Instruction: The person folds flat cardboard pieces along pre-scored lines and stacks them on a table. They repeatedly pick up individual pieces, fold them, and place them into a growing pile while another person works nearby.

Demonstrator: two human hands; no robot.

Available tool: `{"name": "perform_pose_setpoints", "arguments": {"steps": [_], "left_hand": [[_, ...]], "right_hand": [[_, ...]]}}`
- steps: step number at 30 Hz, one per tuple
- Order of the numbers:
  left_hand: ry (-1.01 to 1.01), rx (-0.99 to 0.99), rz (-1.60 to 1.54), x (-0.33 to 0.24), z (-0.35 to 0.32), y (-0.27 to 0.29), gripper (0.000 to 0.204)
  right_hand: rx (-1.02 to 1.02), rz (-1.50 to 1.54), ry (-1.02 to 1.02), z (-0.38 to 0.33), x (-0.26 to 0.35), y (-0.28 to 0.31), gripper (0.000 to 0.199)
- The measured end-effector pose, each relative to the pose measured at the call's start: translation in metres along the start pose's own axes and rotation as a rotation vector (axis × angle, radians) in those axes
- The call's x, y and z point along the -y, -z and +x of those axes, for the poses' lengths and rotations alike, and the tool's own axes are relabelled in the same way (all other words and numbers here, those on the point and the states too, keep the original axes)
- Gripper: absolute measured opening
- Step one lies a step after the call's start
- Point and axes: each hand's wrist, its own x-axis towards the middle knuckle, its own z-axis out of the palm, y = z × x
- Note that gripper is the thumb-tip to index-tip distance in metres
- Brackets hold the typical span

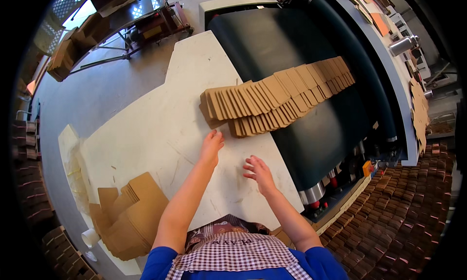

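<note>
A long overlapping row of folded brown cardboard blanks [277,92] stretches from the white table [160,114] onto a dark green conveyor belt [316,129]. Just below the near left end of that row is my left hand [212,146], its fingers stretched toward the cardboard and holding nothing that I can see. My right hand [259,173] hovers over the table to the right, fingers apart and empty, a short way from the lower blanks. A loose pile of flat cardboard pieces [134,214] lies at the table's near left corner.
Bundled brown cardboard stacks [399,212] cover the right side near the machine. A grey machine frame [374,51] with a roller borders the belt. Across the floor stands a wheeled machine [146,27] with cardboard beside it. A white roll [90,237] sits by the table's left edge.
</note>
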Motion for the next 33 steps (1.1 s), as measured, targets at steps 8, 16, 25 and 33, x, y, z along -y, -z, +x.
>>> {"name": "perform_pose_setpoints", "arguments": {"steps": [8, 16, 25, 33], "left_hand": [[0.091, -0.117, -0.362, 0.001, 0.038, -0.065, 0.035], [-0.042, -0.083, -0.518, 0.017, -0.002, -0.084, 0.053], [-0.161, 0.454, -0.312, -0.057, -0.026, -0.026, 0.112], [-0.086, 0.358, -0.343, -0.062, -0.024, -0.002, 0.092]], "right_hand": [[-0.019, 0.338, 0.015, 0.068, 0.061, 0.050, 0.073], [-0.010, 0.488, 0.079, 0.084, 0.083, 0.003, 0.076], [-0.053, 0.461, 0.132, 0.073, 0.093, 0.009, 0.062], [-0.101, 0.494, 0.111, 0.068, 0.093, 0.004, 0.055]]}}
